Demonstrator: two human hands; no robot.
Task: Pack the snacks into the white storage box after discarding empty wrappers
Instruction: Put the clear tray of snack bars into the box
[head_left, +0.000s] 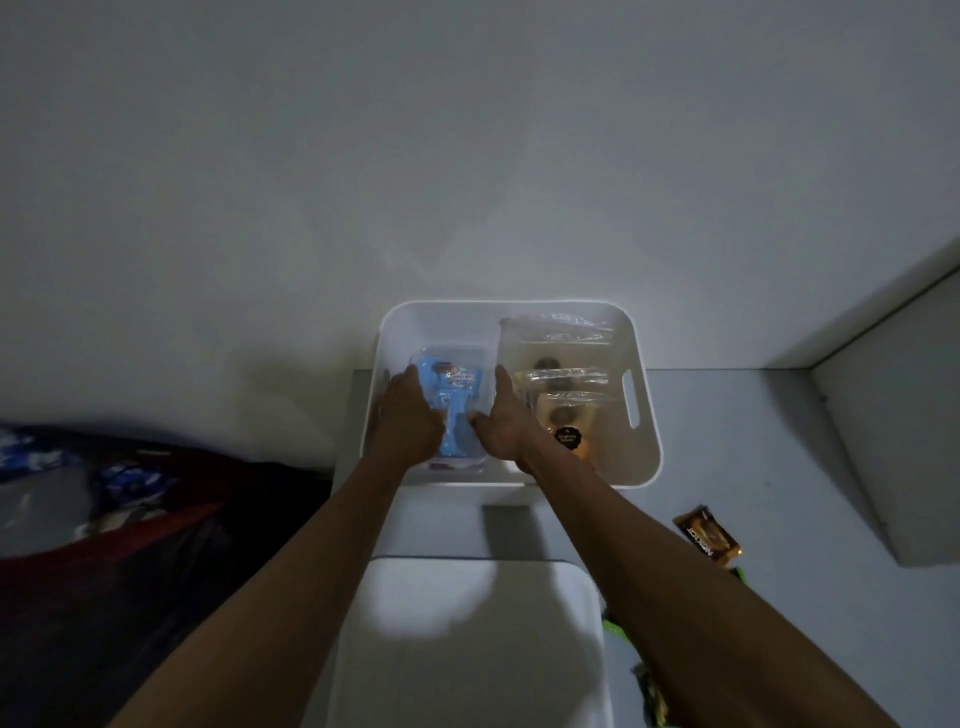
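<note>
The white storage box stands against the wall in the middle of the head view. Its left half holds a blue snack packet lying on a clear container. My left hand grips the packet's left side and my right hand presses its right side, fingers extended. The box's right half holds several clear bags of pastries, one with a dark round label. A brown snack packet lies on the floor right of my right forearm. Green and yellow wrappers show beside my right arm.
The white lid lies flat below the box, between my forearms. A dark red and black bag with blue cloth fills the left side. A grey cabinet wall rises at the right. The room is dim.
</note>
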